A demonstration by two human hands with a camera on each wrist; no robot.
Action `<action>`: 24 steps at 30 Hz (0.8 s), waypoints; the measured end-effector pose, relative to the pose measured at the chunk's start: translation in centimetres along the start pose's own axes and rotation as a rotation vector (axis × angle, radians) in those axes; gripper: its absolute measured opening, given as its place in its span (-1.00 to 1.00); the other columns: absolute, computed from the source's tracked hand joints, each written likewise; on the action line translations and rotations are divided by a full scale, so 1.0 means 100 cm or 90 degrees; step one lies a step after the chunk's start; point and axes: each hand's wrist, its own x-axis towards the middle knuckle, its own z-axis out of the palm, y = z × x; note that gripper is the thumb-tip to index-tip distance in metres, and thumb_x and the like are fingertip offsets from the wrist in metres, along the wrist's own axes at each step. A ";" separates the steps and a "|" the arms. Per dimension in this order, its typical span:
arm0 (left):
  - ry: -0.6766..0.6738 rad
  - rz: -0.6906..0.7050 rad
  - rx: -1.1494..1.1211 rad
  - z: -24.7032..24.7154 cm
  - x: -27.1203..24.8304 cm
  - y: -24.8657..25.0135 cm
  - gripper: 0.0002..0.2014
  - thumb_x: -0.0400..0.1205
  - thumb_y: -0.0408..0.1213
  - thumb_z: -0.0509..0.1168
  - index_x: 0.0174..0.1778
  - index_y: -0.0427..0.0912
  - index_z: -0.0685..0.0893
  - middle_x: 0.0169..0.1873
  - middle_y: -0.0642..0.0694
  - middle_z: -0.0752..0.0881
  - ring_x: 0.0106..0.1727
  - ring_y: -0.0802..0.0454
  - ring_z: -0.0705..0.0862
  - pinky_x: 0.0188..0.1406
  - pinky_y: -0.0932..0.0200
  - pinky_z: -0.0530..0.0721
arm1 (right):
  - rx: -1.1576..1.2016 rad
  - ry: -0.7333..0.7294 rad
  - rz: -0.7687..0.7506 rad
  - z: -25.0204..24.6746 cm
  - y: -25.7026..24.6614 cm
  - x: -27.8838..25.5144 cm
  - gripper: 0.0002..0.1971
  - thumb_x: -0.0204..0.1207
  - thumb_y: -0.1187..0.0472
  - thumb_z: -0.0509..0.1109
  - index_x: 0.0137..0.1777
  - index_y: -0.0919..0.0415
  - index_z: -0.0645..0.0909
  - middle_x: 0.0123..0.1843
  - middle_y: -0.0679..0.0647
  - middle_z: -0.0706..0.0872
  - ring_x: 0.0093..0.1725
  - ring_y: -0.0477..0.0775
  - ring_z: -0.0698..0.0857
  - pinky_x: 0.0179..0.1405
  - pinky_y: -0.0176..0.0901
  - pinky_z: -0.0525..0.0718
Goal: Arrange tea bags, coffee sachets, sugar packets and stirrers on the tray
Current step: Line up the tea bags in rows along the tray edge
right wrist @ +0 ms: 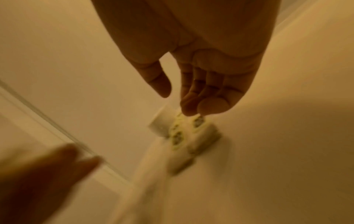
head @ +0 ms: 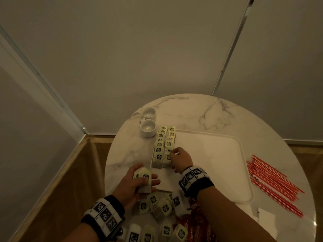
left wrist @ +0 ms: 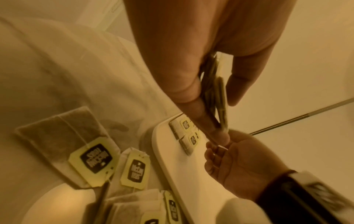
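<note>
The right wrist view is blurred. Right hand (head: 180, 158), fingers relaxed, touches 2 rows of green-tagged paper tea bags (head: 164, 145) on the white rectangular tray (head: 218, 154). Left hand (head: 138, 182) grips several tea bags (head: 144, 180). Red stirrers (head: 272, 182) lie right.

right hand (right wrist: 201, 63), fingers (right wrist: 191, 106) touching tea bags (right wrist: 193, 133)

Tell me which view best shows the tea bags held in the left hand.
The head view: the held tea bags lie face-up in the left hand, printed tags visible, beside the tray. The left wrist view shows them only edge-on between thumb and fingers. The right wrist view is blurred and shows only fingers of that hand.
</note>
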 end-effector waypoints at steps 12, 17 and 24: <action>-0.085 -0.018 0.067 0.013 -0.007 -0.003 -0.54 0.56 -0.70 0.19 0.34 -0.24 0.52 0.17 -0.40 0.69 0.08 -0.43 0.73 -0.21 -0.15 0.78 | 0.148 -0.210 -0.177 0.009 0.014 -0.072 -0.81 0.50 0.32 0.47 -0.29 0.07 0.61 -0.40 -0.12 0.63 -0.47 -0.23 0.55 -0.50 -0.45 0.46; -0.073 -0.029 0.097 0.011 -0.008 -0.011 -0.63 0.60 -0.68 0.12 0.27 -0.31 0.52 0.03 -0.43 0.75 0.05 -0.38 0.75 -0.28 -0.04 0.77 | 0.236 -0.211 -0.074 0.007 0.022 -0.072 -0.88 0.51 0.34 0.43 -0.24 0.17 0.62 -0.30 0.10 0.64 -0.39 -0.08 0.56 -0.50 -0.29 0.45; -0.016 -0.010 0.077 0.001 -0.003 -0.014 -0.65 0.61 -0.68 0.04 0.25 -0.36 0.53 -0.08 -0.46 0.75 -0.14 -0.29 0.77 -0.28 -0.08 0.71 | 0.340 -0.110 -0.017 0.008 0.012 -0.056 -0.92 0.65 0.31 0.26 -0.10 0.27 0.51 -0.17 0.19 0.63 -0.42 0.04 0.58 -0.62 -0.23 0.40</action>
